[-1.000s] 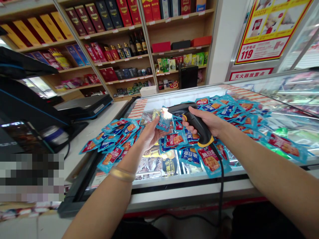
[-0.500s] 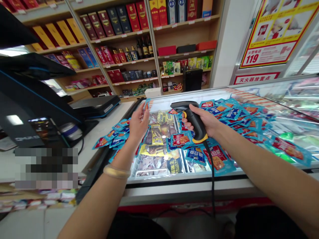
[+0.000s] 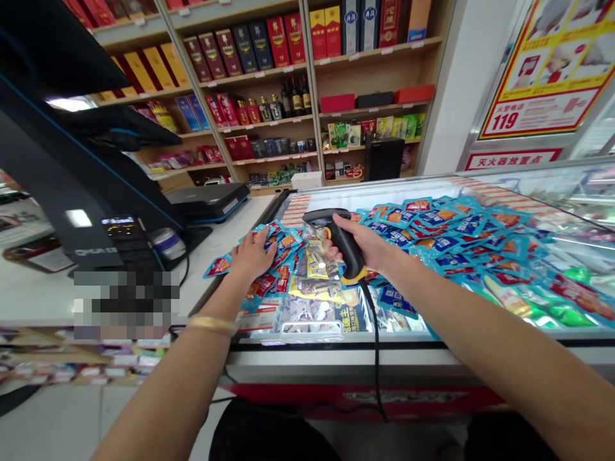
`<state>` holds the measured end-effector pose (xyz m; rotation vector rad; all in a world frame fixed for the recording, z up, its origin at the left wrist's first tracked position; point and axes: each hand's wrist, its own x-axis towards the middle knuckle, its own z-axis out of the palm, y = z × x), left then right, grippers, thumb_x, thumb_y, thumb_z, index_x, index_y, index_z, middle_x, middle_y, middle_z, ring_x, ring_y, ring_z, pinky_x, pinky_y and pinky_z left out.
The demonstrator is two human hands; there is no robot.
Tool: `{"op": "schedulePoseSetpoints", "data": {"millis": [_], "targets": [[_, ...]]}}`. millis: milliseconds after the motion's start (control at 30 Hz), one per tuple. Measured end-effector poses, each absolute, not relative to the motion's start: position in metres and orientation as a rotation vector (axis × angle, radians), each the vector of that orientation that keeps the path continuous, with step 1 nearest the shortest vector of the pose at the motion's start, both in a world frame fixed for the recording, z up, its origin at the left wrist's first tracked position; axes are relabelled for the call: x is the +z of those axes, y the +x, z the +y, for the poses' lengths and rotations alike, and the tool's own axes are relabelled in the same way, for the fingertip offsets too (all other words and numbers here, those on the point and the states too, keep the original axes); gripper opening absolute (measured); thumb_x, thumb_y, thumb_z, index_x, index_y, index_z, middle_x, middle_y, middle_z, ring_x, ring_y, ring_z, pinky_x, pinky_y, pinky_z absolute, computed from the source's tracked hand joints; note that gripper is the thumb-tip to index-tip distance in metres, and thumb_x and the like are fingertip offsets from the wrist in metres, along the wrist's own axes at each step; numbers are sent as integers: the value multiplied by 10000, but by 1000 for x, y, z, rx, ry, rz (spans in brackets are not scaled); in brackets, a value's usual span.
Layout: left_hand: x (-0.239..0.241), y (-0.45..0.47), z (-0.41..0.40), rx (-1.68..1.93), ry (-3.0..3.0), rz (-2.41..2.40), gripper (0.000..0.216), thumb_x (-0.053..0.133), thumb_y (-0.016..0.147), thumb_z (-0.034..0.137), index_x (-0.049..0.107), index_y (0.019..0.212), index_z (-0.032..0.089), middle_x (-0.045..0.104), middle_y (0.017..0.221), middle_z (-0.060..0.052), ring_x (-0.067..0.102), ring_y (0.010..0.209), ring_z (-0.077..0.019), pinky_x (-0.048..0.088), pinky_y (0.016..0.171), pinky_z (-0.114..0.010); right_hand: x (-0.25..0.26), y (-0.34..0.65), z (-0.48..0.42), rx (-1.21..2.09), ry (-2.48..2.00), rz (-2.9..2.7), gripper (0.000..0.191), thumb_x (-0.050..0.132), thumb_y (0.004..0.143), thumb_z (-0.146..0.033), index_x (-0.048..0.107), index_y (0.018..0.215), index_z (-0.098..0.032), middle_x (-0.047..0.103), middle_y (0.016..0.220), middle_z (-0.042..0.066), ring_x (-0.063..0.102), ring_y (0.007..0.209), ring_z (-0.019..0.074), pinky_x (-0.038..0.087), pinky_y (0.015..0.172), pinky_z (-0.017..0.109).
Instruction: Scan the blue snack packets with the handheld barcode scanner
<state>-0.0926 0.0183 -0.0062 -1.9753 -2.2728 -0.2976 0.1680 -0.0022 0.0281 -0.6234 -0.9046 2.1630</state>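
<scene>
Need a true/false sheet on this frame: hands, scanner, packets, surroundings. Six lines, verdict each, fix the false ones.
1. The right hand grips the scanner. True.
2. The scanner is cordless. False: a cable runs from its handle.
3. The left hand is at the left pile of packets. True.
4. The bracelet is on the right forearm. False: it is on the left forearm.
5. The left pile is larger than the right pile. False: the right pile is larger.
6. The poster shows "119". True.
</scene>
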Motion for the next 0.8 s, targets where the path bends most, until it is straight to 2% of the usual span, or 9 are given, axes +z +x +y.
{"op": "schedulePoseSetpoints", "data": {"millis": [100, 200, 333, 433, 567, 667, 800], "targets": [[0, -99, 28, -218, -2018, -2334, 741, 364, 887, 638, 282, 1531, 279, 300, 1579, -184, 327, 1429, -390, 306, 1092, -636, 30, 176, -4, 2132, -644, -884, 384, 412, 991, -440, 570, 817, -135, 544, 624, 22, 503, 484, 91, 450, 417, 166], [4, -102, 29, -305, -2026, -2299, 859, 475, 799, 720, 336, 1512, 262, 277, 1582, -210, 268, 1436, -456, 255, 1086, -688, 35, 188, -5, 2097, -681, -864, 372, 416, 989, -432, 573, 822, -139, 543, 623, 26, 496, 484, 95, 452, 408, 169], [8, -85, 16, -685, -1942, -2068, 885, 579, 788, 637, 319, 1517, 207, 208, 1600, -228, 118, 1478, -455, 152, 1128, -682, 42, 214, -6, 2036, -697, -869, 374, 404, 992, -428, 575, 820, -144, 551, 631, 36, 491, 477, 100, 454, 401, 176], [9, -53, 3, -902, -2205, -1804, 846, 623, 796, 533, 337, 1504, 170, 301, 1567, -220, 215, 1472, -395, 197, 1161, -602, 43, 237, -8, 1976, -708, -860, 377, 396, 995, -425, 581, 827, -142, 555, 641, 40, 497, 475, 101, 455, 393, 175], [-2, 1, -12, -961, -2869, -1398, 783, 669, 778, 496, 427, 1457, 189, 454, 1490, -171, 397, 1398, -310, 296, 1169, -474, 37, 266, -10, 1916, -771, -833, 400, 365, 1001, -433, 589, 844, -142, 555, 641, 42, 504, 473, 103, 462, 389, 173], [-16, 33, -20, -929, -3088, -1305, 786, 722, 742, 472, 472, 1430, 186, 495, 1456, -176, 456, 1353, -323, 354, 1137, -474, 30, 280, -12, 1939, -757, -813, 387, 380, 995, -438, 596, 865, -144, 567, 657, 46, 511, 487, 107, 467, 398, 173], [-29, 50, -24, -971, -3132, -1444, 741, 765, 704, 433, 550, 1372, 197, 557, 1394, -179, 505, 1305, -350, 370, 1119, -500, 22, 290, -16, 1972, -672, -766, 354, 429, 976, -445, 602, 884, -151, 575, 675, 39, 504, 497, 102, 466, 410, 173]]}}
